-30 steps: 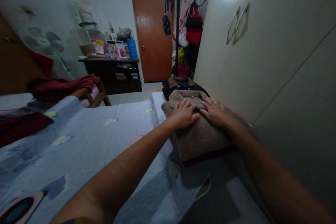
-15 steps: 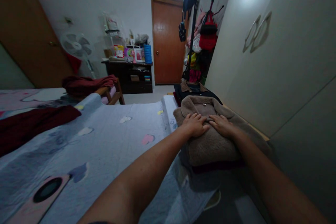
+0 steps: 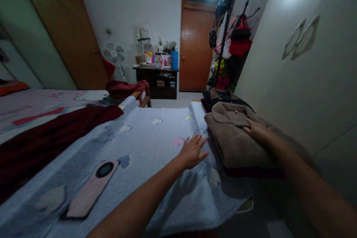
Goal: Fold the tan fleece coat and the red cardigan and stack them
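A folded brown fleece jacket (image 3: 237, 145) lies collar-up on the right edge of the bed, with dark red cloth (image 3: 251, 172) showing beneath it. My right hand (image 3: 258, 131) rests on the jacket's front just below the collar, its fingers stretched out. Left of the pile, my left hand (image 3: 192, 152) hovers over the pale blue sheet (image 3: 150, 137), fingers spread and holding nothing. Behind the jacket is a dark garment with a brown collar (image 3: 225, 96).
A pink phone-shaped object (image 3: 92, 189) with a round black part lies on the sheet. Dark red cloth (image 3: 64, 130) stretches along the left. A pale wardrobe (image 3: 306, 93) stands close on the right. A fan (image 3: 114, 54) and a dark cabinet (image 3: 156, 81) stand at the back.
My left hand has lifted off the jacket and moved left over the sheet. My right hand stays on the jacket. The view has turned to the left.
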`<state>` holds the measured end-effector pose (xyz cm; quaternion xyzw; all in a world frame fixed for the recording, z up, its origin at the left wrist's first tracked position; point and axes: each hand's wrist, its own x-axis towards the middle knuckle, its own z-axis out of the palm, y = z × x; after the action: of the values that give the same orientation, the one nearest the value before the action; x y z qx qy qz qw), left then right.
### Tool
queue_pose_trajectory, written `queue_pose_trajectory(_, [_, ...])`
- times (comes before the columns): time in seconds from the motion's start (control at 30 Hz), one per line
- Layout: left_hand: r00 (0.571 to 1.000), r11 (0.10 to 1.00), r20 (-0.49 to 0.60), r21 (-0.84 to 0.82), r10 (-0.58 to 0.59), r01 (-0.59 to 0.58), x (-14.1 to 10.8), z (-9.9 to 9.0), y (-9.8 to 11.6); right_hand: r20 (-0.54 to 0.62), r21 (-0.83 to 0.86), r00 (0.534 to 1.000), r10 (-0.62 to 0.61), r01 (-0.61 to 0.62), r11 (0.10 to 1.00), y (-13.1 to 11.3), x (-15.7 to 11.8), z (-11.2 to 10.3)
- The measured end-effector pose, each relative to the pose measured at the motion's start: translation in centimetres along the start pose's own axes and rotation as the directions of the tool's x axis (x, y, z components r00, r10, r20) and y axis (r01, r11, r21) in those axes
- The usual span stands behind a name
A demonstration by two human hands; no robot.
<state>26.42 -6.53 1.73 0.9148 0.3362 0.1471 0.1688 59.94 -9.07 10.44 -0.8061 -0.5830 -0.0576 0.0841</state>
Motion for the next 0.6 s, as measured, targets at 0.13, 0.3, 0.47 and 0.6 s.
queue_pose_trajectory(0.13, [0.975, 0.961, 0.010, 0.170, -0.224, 0.219, -7.5, 0.4, -5.3, -0.196, -0.042, 0.969, -0.149, 0.144, 0.989, -6.0, -1.9, -3.5])
queue_pose_trajectory(0.3, [0.905, 0.875, -0.003, 0.255, -0.426, 0.412, -14.0, -0.1, -9.8, -0.283, 0.267, 0.870, -0.403, 0.475, 0.839, -19.7, -6.8, -1.1])
queue_pose_trajectory(0.47, [0.887, 0.864, -0.046, 0.210, -0.459, 0.458, -17.0, 0.2, -11.4, -0.091, 0.357, 0.846, -0.525, 0.520, 0.776, -29.1, -9.3, 10.3])
queue_pose_trajectory(0.6, [0.896, 0.865, -0.093, 0.232, -0.435, 0.444, -17.7, 1.1, -11.6, -0.029, 0.302, 0.890, -0.455, 0.441, 0.845, -31.2, -10.4, 16.6])
